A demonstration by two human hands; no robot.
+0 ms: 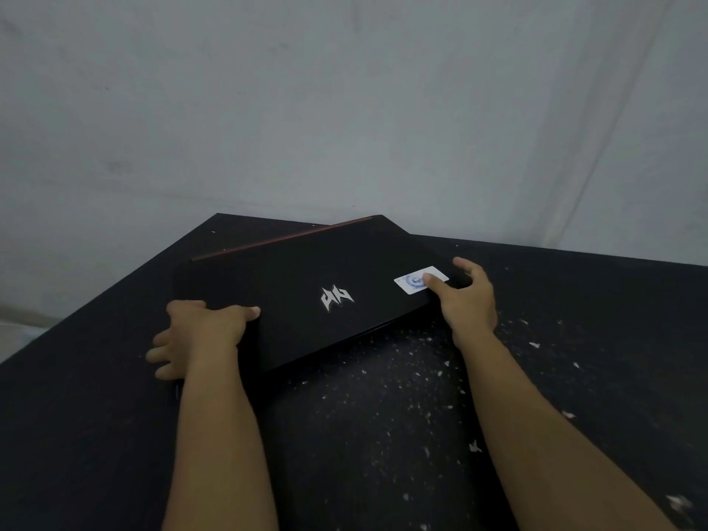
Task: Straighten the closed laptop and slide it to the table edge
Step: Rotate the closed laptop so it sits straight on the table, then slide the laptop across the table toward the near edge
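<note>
Two bare forearms reach forward over a black table [95, 435] whose near surface is scattered with pale flecks and scraps [413, 377], densest between the arms and to the right. The left hand [199, 335] clasps the near-left corner of the closed laptop [306, 277] — thumb laid across the lid, remaining fingers spread down beside the edge against the table. The right hand [469, 297] grips the near-right corner, thumb pressed onto a white sticker [417, 279] with a bluish round mark, fingers curled round the side. The laptop is matte black, with a silver angular logo [336, 298] at mid-lid and a dark red strip [283, 237] along its far edge; it lies skewed — not parallel to the table's sides — toward the far corner of the table. Beyond the table stands a plain grey-white wall [344, 109].
</note>
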